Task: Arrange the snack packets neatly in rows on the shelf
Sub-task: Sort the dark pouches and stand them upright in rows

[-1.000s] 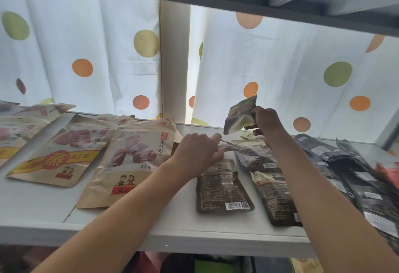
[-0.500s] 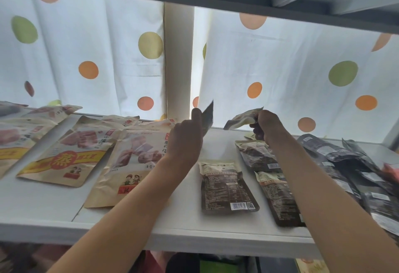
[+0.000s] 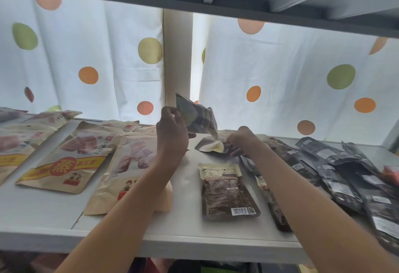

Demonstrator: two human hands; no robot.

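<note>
The left hand (image 3: 171, 135) was raised above the white shelf (image 3: 185, 225), its fingers and thumb pinching a small dark packet (image 3: 197, 117) that stood tilted in the air, clear of the shelf. Just right of it and lower, the right hand (image 3: 241, 143) reached toward the back of the shelf, fingers curled on the edge of a second small packet (image 3: 210, 145) that lay with its pale side up, touching the shelf surface. Nearer the shelf's front edge than both hands, a brown packet with a barcode (image 3: 228, 193) lay flat between the two forearms. Toward the shelf's left end lay large tan paper pouches (image 3: 71, 160), one partly under the left forearm. Toward the shelf's right end, dark packets (image 3: 336, 173) lay overlapping in a loose row, partly hidden by the right forearm. Behind the shelf hung a white curtain with coloured dots (image 3: 280, 74).
</note>
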